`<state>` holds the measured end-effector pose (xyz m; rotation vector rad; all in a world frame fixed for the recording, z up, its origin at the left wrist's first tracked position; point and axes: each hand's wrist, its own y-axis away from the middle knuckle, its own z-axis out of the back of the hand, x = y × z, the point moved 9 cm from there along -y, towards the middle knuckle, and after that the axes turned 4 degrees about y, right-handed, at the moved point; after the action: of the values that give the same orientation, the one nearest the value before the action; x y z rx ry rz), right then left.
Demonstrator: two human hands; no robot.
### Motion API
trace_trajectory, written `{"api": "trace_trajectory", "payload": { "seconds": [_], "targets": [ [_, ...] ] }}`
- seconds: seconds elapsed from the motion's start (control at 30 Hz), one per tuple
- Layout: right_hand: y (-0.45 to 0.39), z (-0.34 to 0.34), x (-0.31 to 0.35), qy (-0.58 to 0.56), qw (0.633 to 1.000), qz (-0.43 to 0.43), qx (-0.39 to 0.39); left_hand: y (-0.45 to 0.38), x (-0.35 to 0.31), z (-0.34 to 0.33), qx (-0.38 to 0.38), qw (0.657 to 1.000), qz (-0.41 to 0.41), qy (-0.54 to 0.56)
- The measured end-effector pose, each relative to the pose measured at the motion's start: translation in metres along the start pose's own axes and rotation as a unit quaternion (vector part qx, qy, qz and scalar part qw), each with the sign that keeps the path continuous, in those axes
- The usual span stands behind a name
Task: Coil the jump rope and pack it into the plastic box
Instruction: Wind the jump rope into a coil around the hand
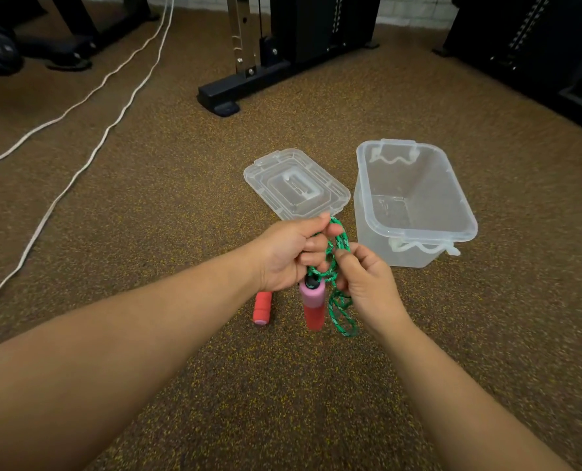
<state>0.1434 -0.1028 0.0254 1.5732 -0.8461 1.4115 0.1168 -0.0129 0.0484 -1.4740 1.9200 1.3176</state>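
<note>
Both hands clamped on my green rope (337,253): left hand (291,254), right hand (367,283) | handle (312,305) dangles | plastic box (415,202) open, lid (296,185) beside it

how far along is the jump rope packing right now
Done: the plastic box stands open and empty, its lid lying beside it. In hand: the left hand and right hand are gathering green rope into loops, pink handles dangling. Left: finish coiling, pack it in.

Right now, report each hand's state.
Left hand: closed, holding the green rope loops.
Right hand: closed, pinching the same rope.
</note>
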Motion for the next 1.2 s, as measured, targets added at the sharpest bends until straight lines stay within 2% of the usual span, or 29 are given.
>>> {"api": "trace_trajectory", "payload": {
  "seconds": [0.17, 0.23, 0.4, 0.47, 0.53, 0.63, 0.7, 0.77, 0.83, 0.93, 1.03, 1.13, 1.2],
  "targets": [
    [0.007, -0.001, -0.004, 0.011, 1.000, -0.004, 0.013, -0.001, 0.002, 0.005, 0.009, 0.999, 0.042, 0.006],
    [0.010, 0.001, -0.010, 0.026, 1.000, -0.007, 0.014, -0.001, -0.005, 0.008, 0.005, 0.999, 0.033, 0.016],
    [0.024, 0.006, -0.029, 0.203, 0.978, 0.033, -0.018, -0.005, -0.037, 0.027, -0.078, 0.993, -0.043, 0.078],
    [0.033, 0.000, -0.027, 0.275, 0.959, 0.066, -0.012, -0.005, -0.044, 0.035, -0.118, 0.988, -0.070, 0.073],
    [0.042, -0.013, -0.020, 0.372, 0.923, 0.097, 0.021, -0.004, -0.045, 0.039, -0.139, 0.986, -0.082, 0.047],
    [0.050, -0.039, -0.003, 0.453, 0.877, 0.140, 0.079, -0.003, -0.040, 0.036, -0.134, 0.988, -0.070, 0.011],
    [0.053, -0.051, 0.010, 0.465, 0.865, 0.165, 0.091, -0.001, -0.038, 0.029, -0.107, 0.992, -0.062, -0.002],
    [0.052, -0.056, 0.024, 0.450, 0.872, 0.170, 0.090, 0.001, -0.039, 0.026, -0.084, 0.994, -0.070, -0.026],
    [0.046, -0.056, 0.035, 0.412, 0.891, 0.162, 0.094, 0.004, -0.041, 0.026, -0.072, 0.989, -0.078, -0.106],
    [0.031, -0.051, 0.047, 0.275, 0.945, 0.125, 0.127, 0.009, -0.039, 0.028, -0.050, 0.964, -0.065, -0.252],
    [0.021, -0.039, 0.064, 0.182, 0.969, 0.095, 0.138, 0.015, -0.041, 0.019, -0.010, 0.934, -0.069, -0.351],
    [0.008, -0.021, 0.061, 0.152, 0.979, 0.064, 0.116, 0.019, -0.031, 0.001, 0.084, 0.920, -0.013, -0.382],
    [-0.001, -0.010, 0.050, 0.137, 0.985, 0.034, 0.094, 0.021, -0.025, -0.004, 0.118, 0.921, 0.020, -0.370]
  ]
}}
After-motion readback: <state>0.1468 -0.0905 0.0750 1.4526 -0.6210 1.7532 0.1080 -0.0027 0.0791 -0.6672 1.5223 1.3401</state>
